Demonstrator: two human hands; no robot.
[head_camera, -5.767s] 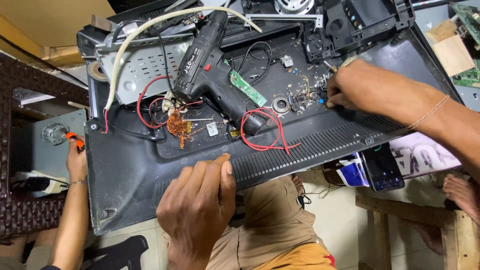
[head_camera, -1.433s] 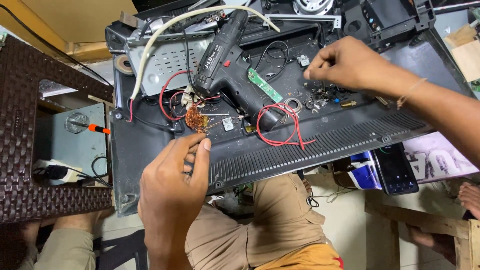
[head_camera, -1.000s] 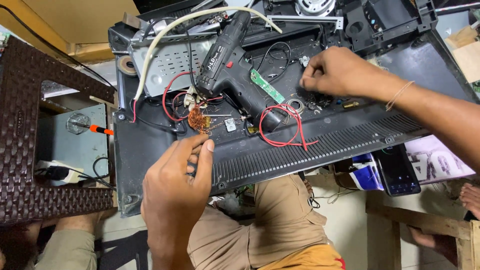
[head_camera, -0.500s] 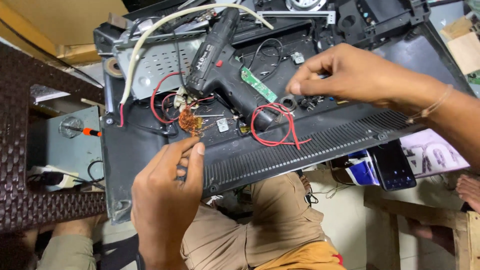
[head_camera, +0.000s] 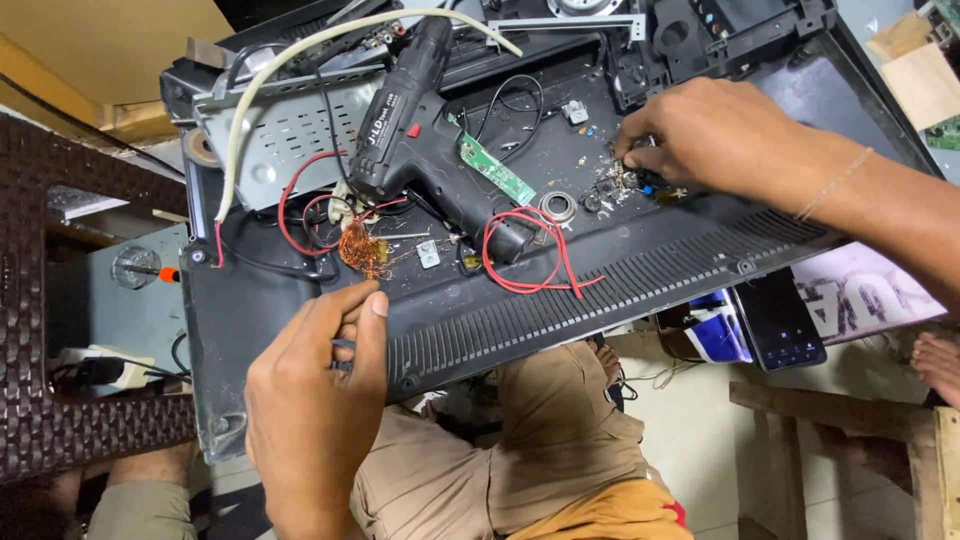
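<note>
Your left hand (head_camera: 315, 400) rests on the near edge of the black plastic casing (head_camera: 620, 270), which lies across your knees, and its fingers curl closed over the ribbed grille part of that edge, so this grip holds the casing itself. Your right hand (head_camera: 715, 135) is at the far right part of the casing, with the fingertips pinched together over a cluster of small metal parts (head_camera: 610, 185); this grip is closed, but you cannot tell from here exactly which small piece it holds, because the fingers hide it. In the middle of the casing lies a black cordless drill (head_camera: 420, 160) on its side, not touched by any hand. Just beside its handle there is a loop of red wire (head_camera: 530, 255), a narrow green circuit board (head_camera: 497, 172) and a small round metal ring (head_camera: 557, 207). Near your left hand you see a bundle of copper wire (head_camera: 362, 250). A white cable (head_camera: 300, 70) bends over the far left of the casing. A dark phone (head_camera: 778, 320) lies below the right edge of the casing.
</note>
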